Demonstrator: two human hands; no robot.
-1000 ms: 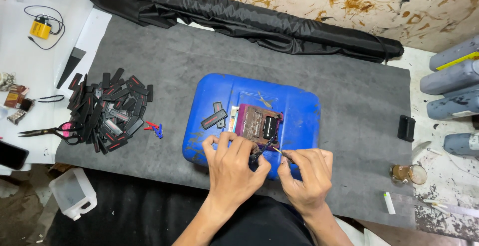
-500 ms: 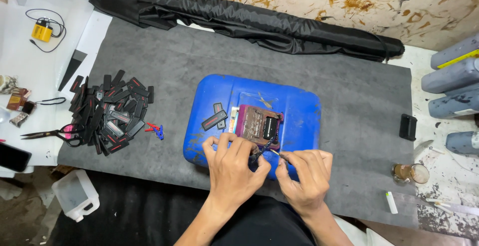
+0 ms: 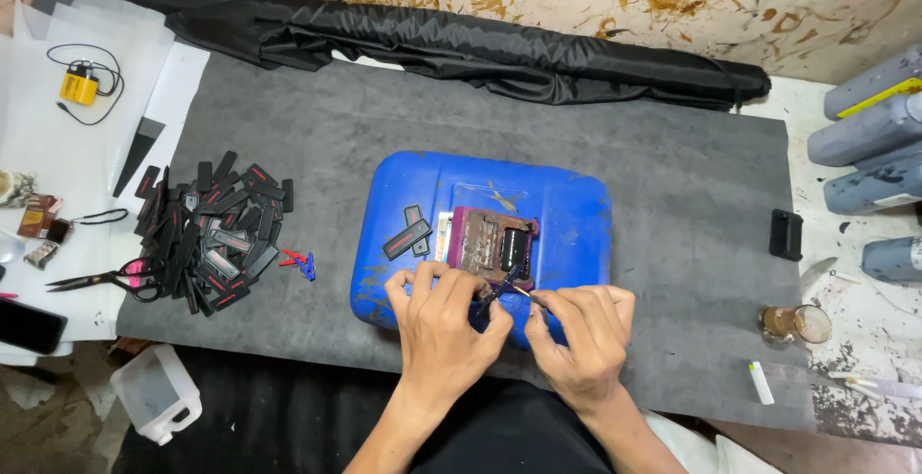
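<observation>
Small dark part (image 3: 506, 289) between both hands

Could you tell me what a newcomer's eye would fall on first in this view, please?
The bright blue plastic canister lying flat mid-mat stands out, with a stained maroon block on top. At its near edge, the left hand and right hand pinch a small dark part. A heap of black tags lies to the left.

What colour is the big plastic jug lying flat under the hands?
Bright blue jug, with some dirty smudges; the head view shows it.
</observation>
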